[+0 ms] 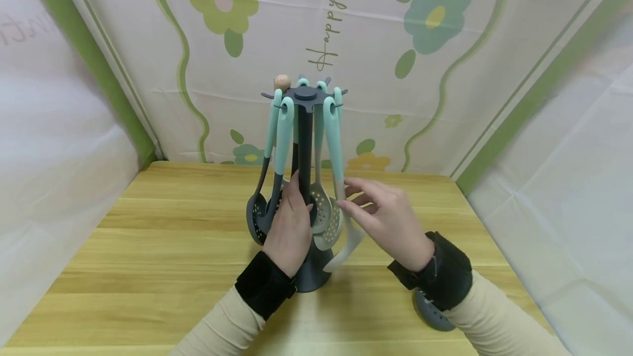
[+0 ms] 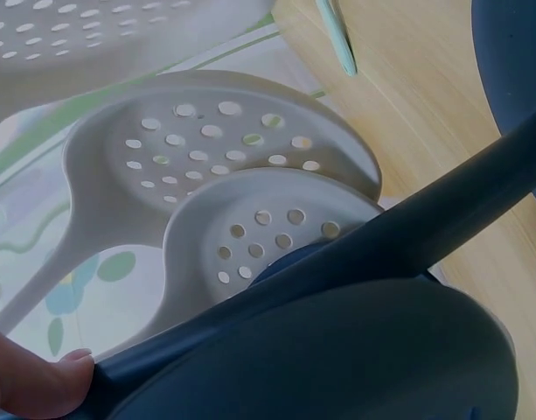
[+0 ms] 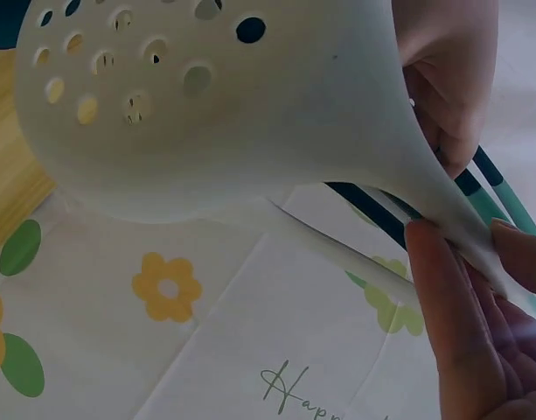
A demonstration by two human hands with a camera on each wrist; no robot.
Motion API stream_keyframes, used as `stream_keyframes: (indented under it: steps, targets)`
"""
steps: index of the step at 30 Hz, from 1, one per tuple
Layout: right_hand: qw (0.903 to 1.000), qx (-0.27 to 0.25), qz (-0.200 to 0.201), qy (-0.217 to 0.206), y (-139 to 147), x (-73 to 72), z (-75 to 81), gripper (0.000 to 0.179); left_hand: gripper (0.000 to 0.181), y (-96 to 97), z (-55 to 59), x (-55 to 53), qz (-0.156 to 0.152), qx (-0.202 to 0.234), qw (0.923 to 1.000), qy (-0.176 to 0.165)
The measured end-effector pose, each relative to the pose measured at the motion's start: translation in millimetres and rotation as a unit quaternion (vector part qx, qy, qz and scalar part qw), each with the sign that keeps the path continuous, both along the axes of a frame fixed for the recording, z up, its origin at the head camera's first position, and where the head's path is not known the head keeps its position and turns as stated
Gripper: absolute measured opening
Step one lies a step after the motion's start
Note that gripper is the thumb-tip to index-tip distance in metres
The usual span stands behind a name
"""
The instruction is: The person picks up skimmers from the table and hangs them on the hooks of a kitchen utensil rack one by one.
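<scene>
The utensil stand [image 1: 305, 180], set near the middle of the tabletop [image 1: 148, 246], is gripped at its post by the left hand [image 1: 289, 229]. A hanging pale skimmer [image 1: 341, 218] is pinched at its neck by the right hand [image 1: 390, 218], the fingers [image 3: 442, 297] pressed on it.

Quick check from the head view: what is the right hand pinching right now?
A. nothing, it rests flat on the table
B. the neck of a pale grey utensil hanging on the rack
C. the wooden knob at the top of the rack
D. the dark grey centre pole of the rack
B: the right hand pinches the neck of the pale grey hanging utensil; the right wrist view shows fingers on the neck below a perforated head.
</scene>
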State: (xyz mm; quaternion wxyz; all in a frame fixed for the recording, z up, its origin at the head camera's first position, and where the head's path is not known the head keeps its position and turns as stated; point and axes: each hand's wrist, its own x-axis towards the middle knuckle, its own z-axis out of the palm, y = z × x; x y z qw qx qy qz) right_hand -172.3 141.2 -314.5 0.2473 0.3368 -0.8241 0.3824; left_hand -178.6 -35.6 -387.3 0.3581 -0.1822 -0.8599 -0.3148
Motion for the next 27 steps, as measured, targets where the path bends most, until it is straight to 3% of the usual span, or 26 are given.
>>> stream_keyframes:
  steps: [27]
  targets:
    - [0.9997, -0.01, 0.017, -0.011, -3.0, -7.9, -8.9, 0.029, 0.065, 0.3, 0.8, 0.4, -0.007, 0.002, 1.0, -0.005]
